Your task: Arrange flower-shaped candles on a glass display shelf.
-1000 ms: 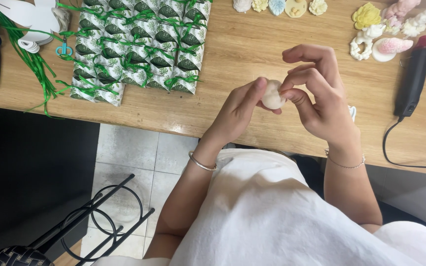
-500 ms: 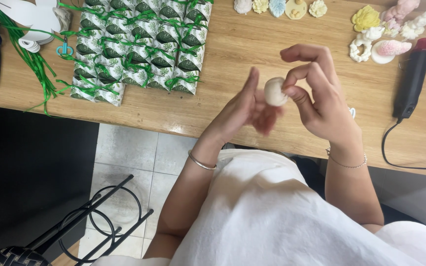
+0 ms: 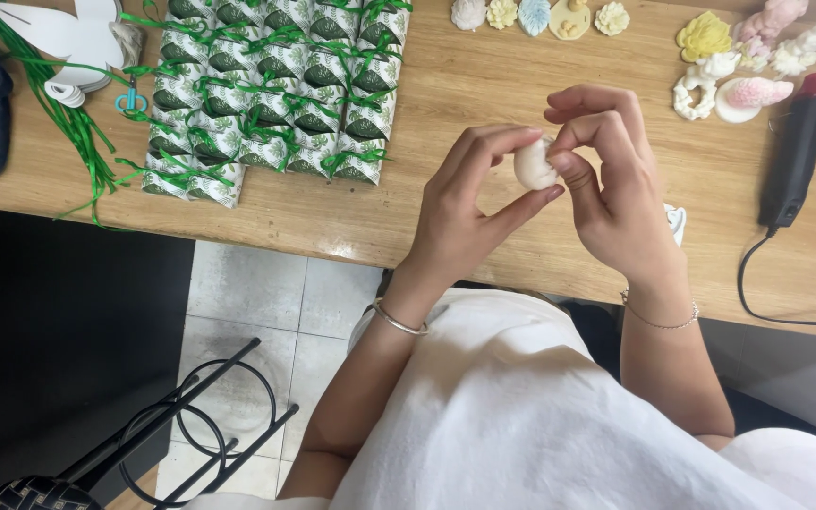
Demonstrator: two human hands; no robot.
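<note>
A small round white lump [image 3: 533,166], like a moulded soap or wax piece, is pinched between both hands above the wooden table [image 3: 484,85]. My left hand [image 3: 469,208] wraps it from the left with fingers curled over its top and thumb beneath. My right hand [image 3: 616,189] grips it from the right with fingertips pressed on it. Each wrist wears a thin bracelet.
Several green-ribboned packets [image 3: 276,85] lie in rows at the left, beside loose green ribbon [image 3: 77,132] and small scissors [image 3: 130,100]. Moulded shapes [image 3: 729,57] sit along the far edge. A black heat tool [image 3: 793,151] with cord lies right. A black wire stand [image 3: 172,425] is on the floor.
Both hands lifted slightly toward the table's far side with the white lump. My left hand's fingers, spread half a second ago, have closed over the lump again.
</note>
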